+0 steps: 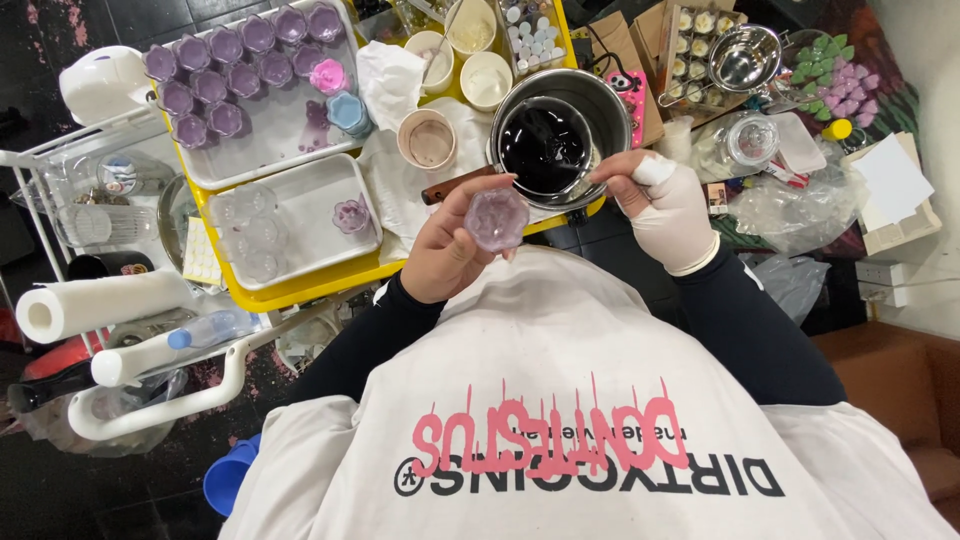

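Head view, looking straight down: we are holding a flower-shaped mould [497,218] in our bare left hand [450,250], fingers curled around its rim from below and thumb pressing its near side, so the grip is closed on it. It is clear, filled with pale lilac material, and is sitting just in front of our chest, at the near edge of the yellow tray [300,285]. Our right hand [668,205], wearing a white glove, is pinching the rim of the steel pot [560,135] between thumb and forefinger; the remaining fingers are folding into the palm. The pot is standing on the tray beyond the mould, nearly touching it, and is holding a dark, glossy liquid. A wooden handle [455,186] is projecting from the pot toward our left. On the tray's left side, two white trays are lying: the far one [270,150] is carrying rows of purple-filled moulds [215,85], the near one [315,195] is carrying clear moulds [250,225]. Small cups [428,138] are standing between these and the pot. A paper towel roll [95,305] is lying well to the left, off the tray.
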